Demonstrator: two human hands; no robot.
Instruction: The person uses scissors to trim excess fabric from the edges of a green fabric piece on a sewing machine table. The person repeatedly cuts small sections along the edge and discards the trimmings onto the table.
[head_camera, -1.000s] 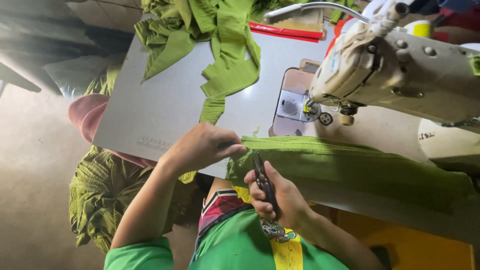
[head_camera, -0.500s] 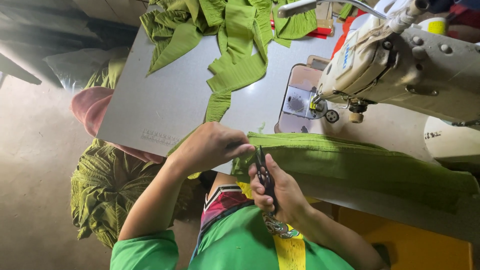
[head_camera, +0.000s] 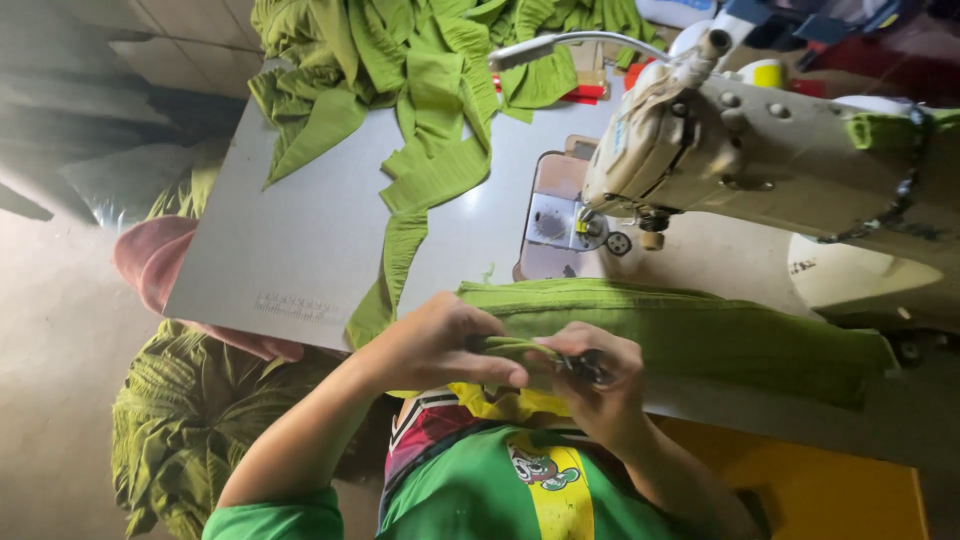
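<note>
My left hand (head_camera: 432, 345) pinches the near end of a folded green fabric piece (head_camera: 690, 325) that lies along the front edge of the sewing table (head_camera: 290, 250). My right hand (head_camera: 598, 378) grips small dark scissors (head_camera: 588, 366) right at that same fabric end, fingers closed around them. Both hands meet just off the table's front edge, above my lap. The scissors' blades are mostly hidden by my fingers.
A cream sewing machine (head_camera: 760, 150) stands at the right with its needle plate (head_camera: 560, 225) behind my hands. A heap of green fabric strips (head_camera: 420, 90) covers the table's far side. More green cloth (head_camera: 190, 420) and a pink bundle (head_camera: 150, 265) sit at the left, below the table.
My right hand has turned the scissors from upright to level and brought them up to the fabric end. My left hand has shifted right to pinch that end. The view has tilted down.
</note>
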